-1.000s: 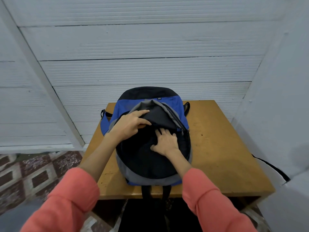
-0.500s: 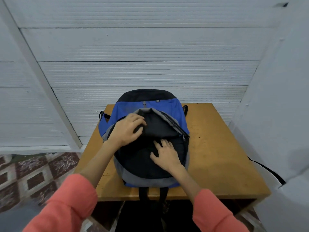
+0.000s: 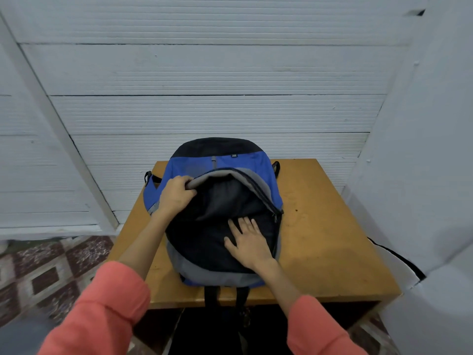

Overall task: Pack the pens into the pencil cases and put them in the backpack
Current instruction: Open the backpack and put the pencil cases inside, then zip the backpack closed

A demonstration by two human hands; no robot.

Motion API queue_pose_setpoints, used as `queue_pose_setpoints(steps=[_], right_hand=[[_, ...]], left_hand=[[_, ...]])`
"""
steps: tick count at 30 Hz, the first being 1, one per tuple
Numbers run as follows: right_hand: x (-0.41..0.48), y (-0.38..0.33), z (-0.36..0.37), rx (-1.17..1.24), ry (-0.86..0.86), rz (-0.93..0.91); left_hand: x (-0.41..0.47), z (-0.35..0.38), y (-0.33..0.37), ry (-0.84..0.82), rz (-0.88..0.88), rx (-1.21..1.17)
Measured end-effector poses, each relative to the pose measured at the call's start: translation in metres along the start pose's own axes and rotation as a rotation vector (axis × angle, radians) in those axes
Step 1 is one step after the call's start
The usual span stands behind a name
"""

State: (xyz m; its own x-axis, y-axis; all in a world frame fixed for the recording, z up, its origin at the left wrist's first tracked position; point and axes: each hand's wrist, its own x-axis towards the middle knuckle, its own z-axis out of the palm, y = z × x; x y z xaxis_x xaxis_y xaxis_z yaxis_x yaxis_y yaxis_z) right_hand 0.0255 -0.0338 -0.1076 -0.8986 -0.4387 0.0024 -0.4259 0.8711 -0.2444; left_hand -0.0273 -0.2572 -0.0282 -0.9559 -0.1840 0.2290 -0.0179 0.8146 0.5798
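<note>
Blue, black and grey fabric makes up the backpack [image 3: 220,170], which lies flat on the wooden bench [image 3: 332,239] at the centre of the frame, its top pointing toward the white ribbed wall [image 3: 204,73] in the upper half. The left hand [image 3: 176,194] is closed on the grey edge of the flap [image 3: 230,175], fingers curled over it, holding the main compartment lifted apart so the dark lining shows. The right hand [image 3: 247,243] rests flat, fingers spread, on the black panel just below the opening. Two black straps [image 3: 212,295] hang over the bench's near edge. Coral sleeves [image 3: 102,311] fill the lower corners. Patterned floor tiles [image 3: 38,272] show at lower left.
</note>
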Motion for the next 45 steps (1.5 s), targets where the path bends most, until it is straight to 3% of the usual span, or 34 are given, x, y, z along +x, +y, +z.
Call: queue_pose_setpoints(steps=[6,10,14,17,23,27,30,34,37,39,45], right_hand=[[-0.006,-0.005,-0.008,0.095,-0.047,0.069],[-0.024,-0.009,-0.021,0.553,-0.064,0.135],[-0.026,-0.009,-0.025,0.621,-0.066,0.153],[-0.025,-0.007,-0.028,0.605,-0.100,0.152],[-0.035,0.025,-0.032,0.393,-0.238,-0.047],[-0.054,0.055,-0.045,0.488,-0.272,-0.175],[-0.066,0.075,-0.060,0.779,-0.189,-0.092],[-0.060,0.096,-0.061,1.187,0.213,0.155],[-0.037,0.116,-0.044,1.058,0.436,0.369],[-0.020,0.130,-0.028,0.944,0.424,0.422],[0.012,0.142,-0.021,0.586,0.336,0.312]], left_hand=[[-0.057,-0.024,0.014,0.170,0.329,-0.221],[-0.113,-0.011,0.003,0.241,0.501,-0.153],[-0.155,0.017,-0.029,0.274,0.512,-0.005],[-0.167,0.026,-0.041,0.226,0.477,-0.063],[-0.173,0.013,-0.043,0.122,0.476,-0.170],[-0.180,0.008,-0.042,0.101,0.510,-0.159],[-0.180,0.011,-0.038,0.144,0.527,-0.115],[-0.172,0.021,-0.014,0.264,0.547,-0.048],[-0.164,0.029,0.013,0.262,0.547,-0.026],[-0.159,0.035,0.029,0.214,0.518,0.008],[-0.132,0.051,0.068,0.034,0.364,0.108]])
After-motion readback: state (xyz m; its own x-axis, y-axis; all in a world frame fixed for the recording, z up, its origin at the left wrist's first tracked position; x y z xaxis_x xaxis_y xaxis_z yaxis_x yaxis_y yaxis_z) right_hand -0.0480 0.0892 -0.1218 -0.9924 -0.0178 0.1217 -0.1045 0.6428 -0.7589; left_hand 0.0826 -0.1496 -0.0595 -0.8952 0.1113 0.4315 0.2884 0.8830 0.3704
